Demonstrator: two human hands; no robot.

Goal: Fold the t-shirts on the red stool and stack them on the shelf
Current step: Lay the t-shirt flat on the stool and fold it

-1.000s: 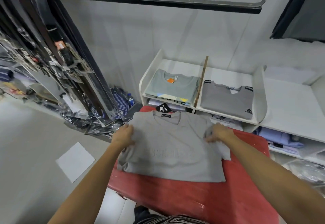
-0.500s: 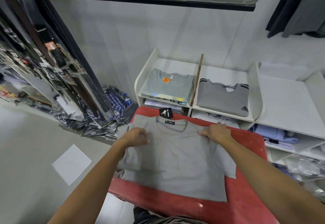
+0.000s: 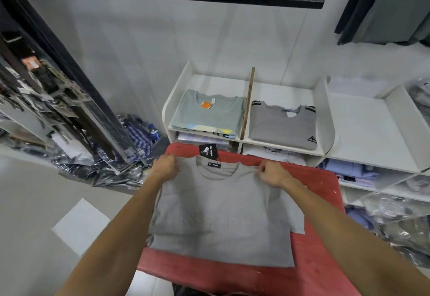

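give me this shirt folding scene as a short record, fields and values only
surface: red stool
item in work: grey t-shirt, lying flat on the stool, collar away from the person
tag: black hang tag at the collar
left hand: grips the shirt's left shoulder
right hand: pinches the shirt's right shoulder
shelf: white, beyond the stool
already stacked: light grey folded shirt in left compartment, grey striped-shoulder shirt in the next

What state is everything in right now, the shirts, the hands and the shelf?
Grey t-shirt: partly folded, flat on the red stool.
Left hand: grips its shoulder.
Right hand: grips the other shoulder.
Shelf: holds two folded shirts.
Black tag: attached at collar.
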